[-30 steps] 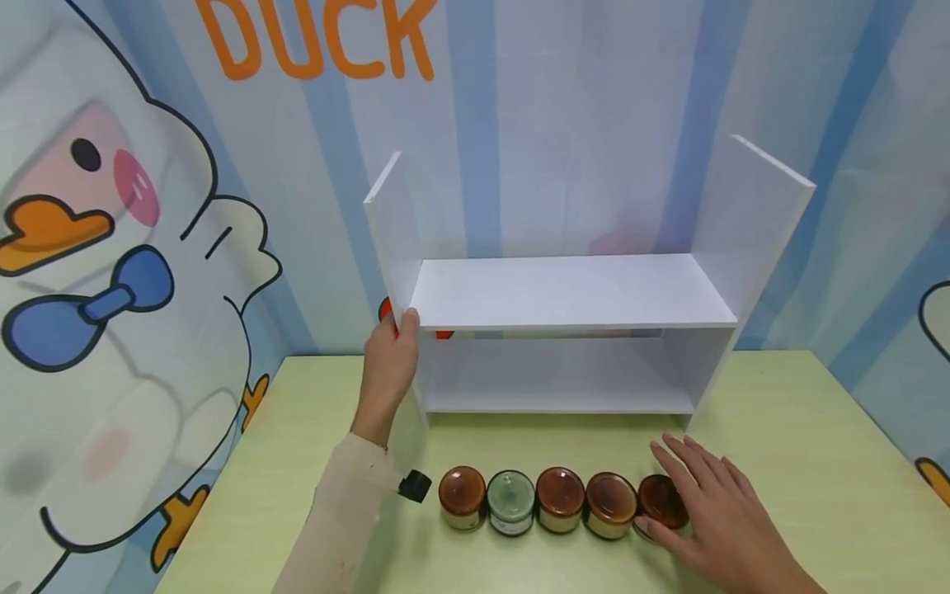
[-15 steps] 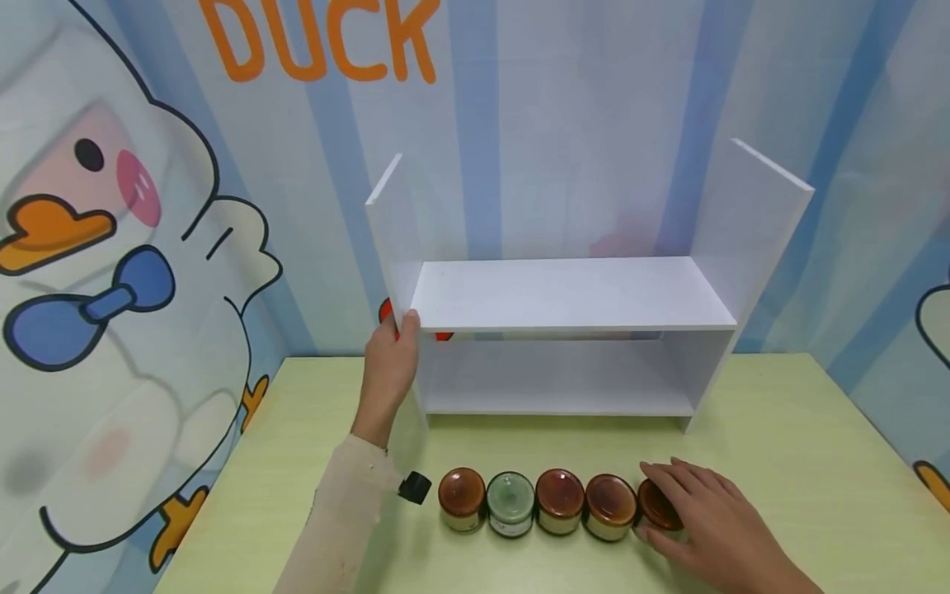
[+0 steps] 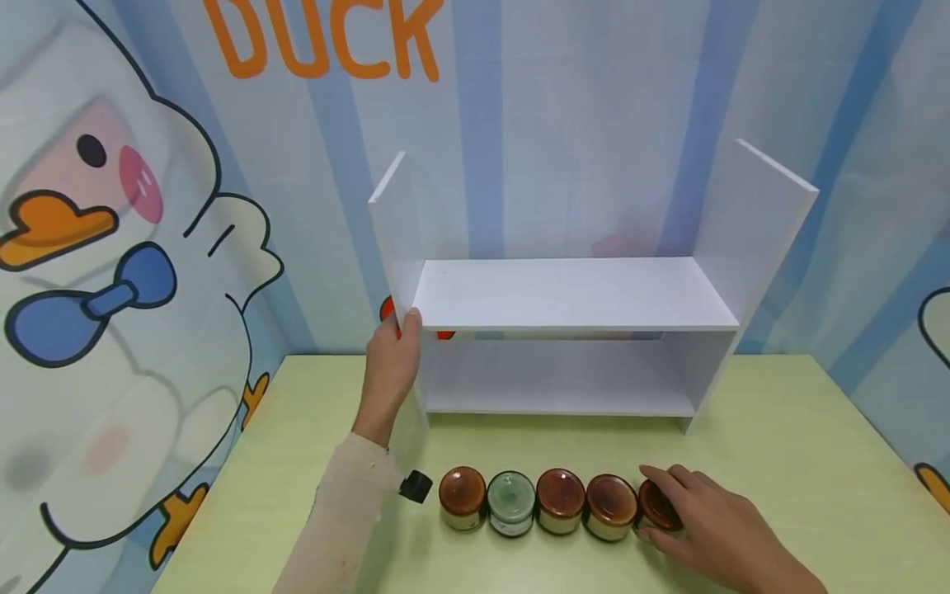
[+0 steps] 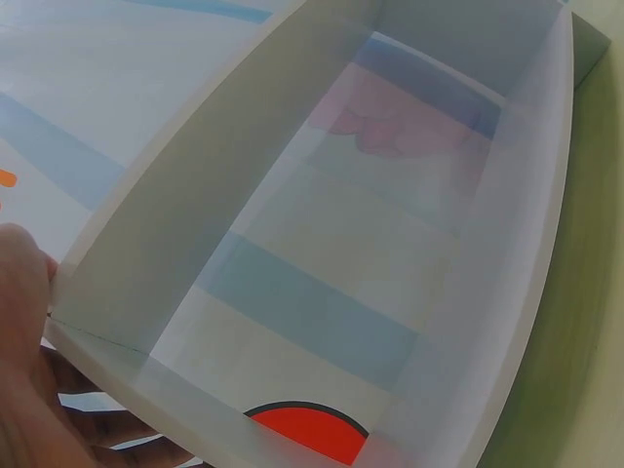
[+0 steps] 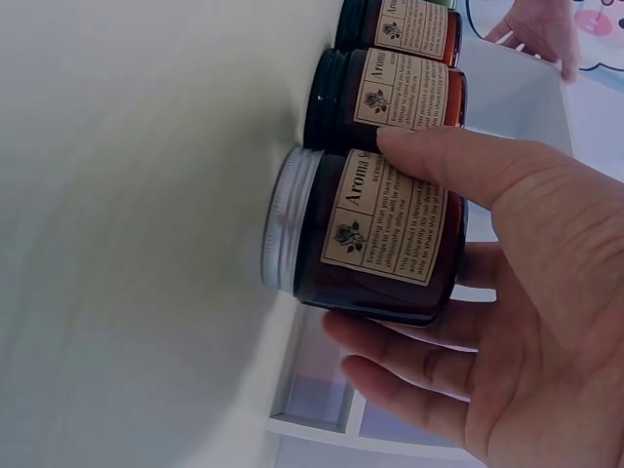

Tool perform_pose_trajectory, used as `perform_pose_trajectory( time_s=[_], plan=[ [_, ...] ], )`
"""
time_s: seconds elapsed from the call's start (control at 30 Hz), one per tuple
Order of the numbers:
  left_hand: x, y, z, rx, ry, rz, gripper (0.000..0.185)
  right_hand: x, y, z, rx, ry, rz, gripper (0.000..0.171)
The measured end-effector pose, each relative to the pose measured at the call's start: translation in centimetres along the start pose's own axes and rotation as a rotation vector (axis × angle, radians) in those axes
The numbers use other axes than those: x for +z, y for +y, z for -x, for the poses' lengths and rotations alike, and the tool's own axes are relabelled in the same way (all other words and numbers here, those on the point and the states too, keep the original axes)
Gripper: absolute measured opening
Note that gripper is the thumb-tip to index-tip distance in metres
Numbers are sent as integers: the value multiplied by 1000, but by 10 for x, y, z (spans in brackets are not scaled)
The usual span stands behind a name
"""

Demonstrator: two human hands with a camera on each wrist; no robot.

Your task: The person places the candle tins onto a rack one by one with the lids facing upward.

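Brown glass candle jar (image 3: pixel 657 505) at the right end of the row on the green table (image 3: pixel 801 462): your right hand (image 3: pixel 712 524) clasps it, while your left hand (image 3: pixel 391 363) grips the white two-tier shelf's (image 3: pixel 571 293) left panel.

A pale beige sleeve (image 3: pixel 337 511) covers the left forearm; both hands bare.

Glossy amber glass jar (image 5: pixel 375 244), paper label; matt white shelf (image 3: pixel 571 293)
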State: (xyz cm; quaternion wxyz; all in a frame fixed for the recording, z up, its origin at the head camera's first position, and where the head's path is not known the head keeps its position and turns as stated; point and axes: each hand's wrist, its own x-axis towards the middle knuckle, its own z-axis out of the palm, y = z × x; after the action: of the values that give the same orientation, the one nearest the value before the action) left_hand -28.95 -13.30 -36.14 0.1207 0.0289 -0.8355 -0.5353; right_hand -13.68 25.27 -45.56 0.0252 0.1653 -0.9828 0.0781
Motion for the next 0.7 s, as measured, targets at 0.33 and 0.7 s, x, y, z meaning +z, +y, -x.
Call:
perform_pose_trajectory(
  time_s=[0.33,0.7],
  plan=[
    [-2,-1,5,5,0,1,60,-3,-1,-4,-12,-50,14,63],
    [-1,1,3,11,-10,2,60,-12,-4,-13,-29,-124,58,57]
  ],
)
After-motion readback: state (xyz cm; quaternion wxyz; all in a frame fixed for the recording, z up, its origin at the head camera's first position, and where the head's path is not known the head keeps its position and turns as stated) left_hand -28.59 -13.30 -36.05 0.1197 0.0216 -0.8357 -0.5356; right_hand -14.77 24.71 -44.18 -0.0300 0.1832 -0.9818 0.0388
